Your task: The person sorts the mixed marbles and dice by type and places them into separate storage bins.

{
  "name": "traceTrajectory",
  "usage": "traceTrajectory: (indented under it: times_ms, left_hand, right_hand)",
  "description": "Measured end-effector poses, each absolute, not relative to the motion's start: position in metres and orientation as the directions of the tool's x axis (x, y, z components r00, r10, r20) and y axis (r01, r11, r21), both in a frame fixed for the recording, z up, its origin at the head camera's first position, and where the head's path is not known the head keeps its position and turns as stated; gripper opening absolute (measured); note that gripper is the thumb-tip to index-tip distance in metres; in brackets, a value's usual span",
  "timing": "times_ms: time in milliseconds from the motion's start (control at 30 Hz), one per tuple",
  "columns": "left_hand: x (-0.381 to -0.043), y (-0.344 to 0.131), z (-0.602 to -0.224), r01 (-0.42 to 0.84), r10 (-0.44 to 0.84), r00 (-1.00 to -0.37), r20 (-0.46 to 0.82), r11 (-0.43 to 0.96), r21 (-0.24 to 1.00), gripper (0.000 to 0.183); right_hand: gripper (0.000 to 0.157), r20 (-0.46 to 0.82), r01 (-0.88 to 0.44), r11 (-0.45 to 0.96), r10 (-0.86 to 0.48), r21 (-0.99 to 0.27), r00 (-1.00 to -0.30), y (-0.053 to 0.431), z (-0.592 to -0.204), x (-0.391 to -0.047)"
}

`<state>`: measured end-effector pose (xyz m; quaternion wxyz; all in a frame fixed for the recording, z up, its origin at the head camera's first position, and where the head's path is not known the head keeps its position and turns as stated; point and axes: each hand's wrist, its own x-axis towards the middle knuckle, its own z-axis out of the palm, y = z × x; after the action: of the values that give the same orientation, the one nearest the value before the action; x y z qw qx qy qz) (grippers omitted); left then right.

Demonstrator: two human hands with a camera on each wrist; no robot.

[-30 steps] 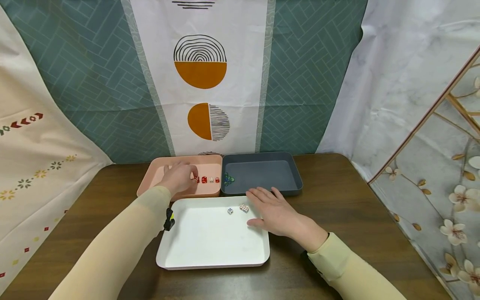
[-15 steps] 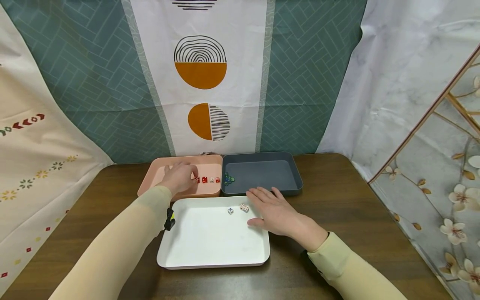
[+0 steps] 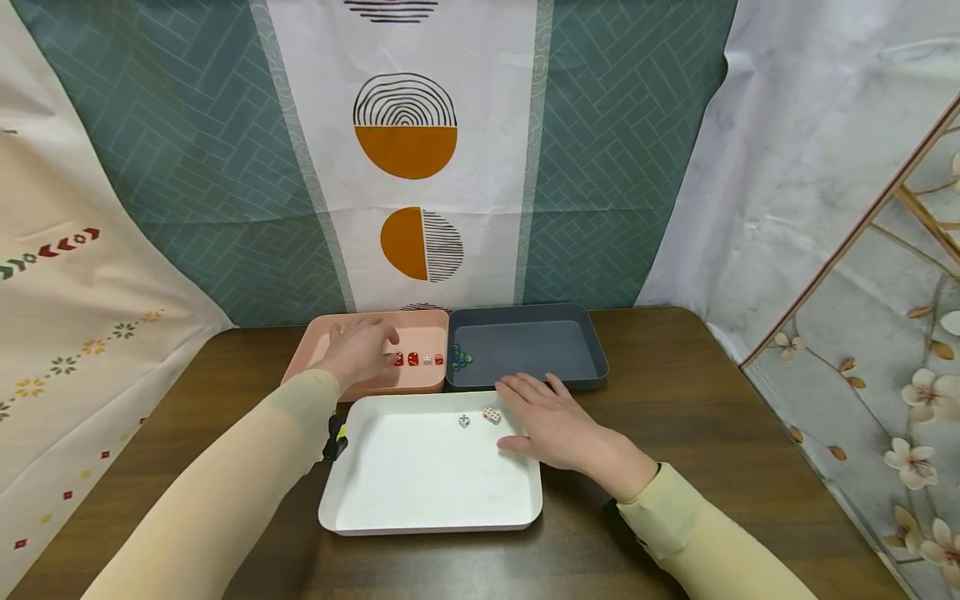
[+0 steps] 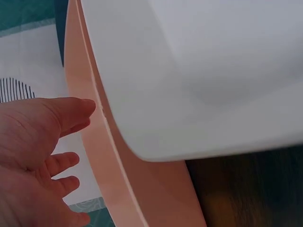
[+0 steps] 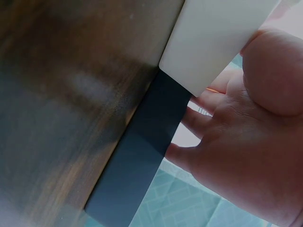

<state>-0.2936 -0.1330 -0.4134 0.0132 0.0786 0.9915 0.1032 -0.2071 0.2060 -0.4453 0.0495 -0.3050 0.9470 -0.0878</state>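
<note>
My left hand (image 3: 358, 346) hovers over the pink tray (image 3: 300, 360), its thumb and forefinger apart just beside a red die (image 3: 399, 359). That die stands at the left end of a short row with another red die (image 3: 413, 359), a white die (image 3: 427, 360) and a red-and-white die (image 3: 438, 360). Above the right side of the white tray (image 3: 427, 500), my right hand (image 3: 551, 429) lies spread with nothing in it, fingertips at the grey tray's near rim. By its fingers are white dice (image 3: 492, 415), with a blue-spotted die (image 3: 464, 421) to their left.
The dark grey tray (image 3: 532, 342) sits against the pink one, with several blue-green glass pieces (image 3: 460, 358) in its left corner. All trays stand on a brown wooden table (image 3: 660, 375). A patterned cloth (image 3: 487, 167) hangs right behind them.
My left thumb and forefinger have spread apart at the red die, which stays in the row. The head view has shifted slightly. My right hand has kept its place.
</note>
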Motion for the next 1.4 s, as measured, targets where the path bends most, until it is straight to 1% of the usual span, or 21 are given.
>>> traceTrajectory:
  times_ms: [267,633,1233,1400]
  left_hand:
    - [-0.287,-0.131,-0.409,0.218,0.216,-0.976,0.034,0.950,0.221,0.036]
    - [-0.267,-0.116,-0.397,0.266,0.250,-0.963,0.100,0.943,0.198,0.030]
    - [-0.246,-0.095,-0.397,0.354,0.332,-0.930,0.156,0.923,0.150,0.025]
    - [-0.238,-0.091,-0.397,0.387,0.359,-0.916,0.176,0.908,0.160,0.022]
  right_hand:
    - [0.088,-0.040,-0.567,0.798,-0.586,-0.203,-0.810,0.206,-0.447,-0.208]
    - [0.087,-0.048,-0.561,0.808,-0.577,-0.180,-0.815,0.206,-0.448,-0.207]
    - [0.087,-0.037,-0.566,0.804,-0.581,-0.182,-0.813,0.206,-0.448,-0.206]
    - [0.086,-0.033,-0.569,0.802,-0.583,-0.181,-0.812,0.206,-0.447,-0.205]
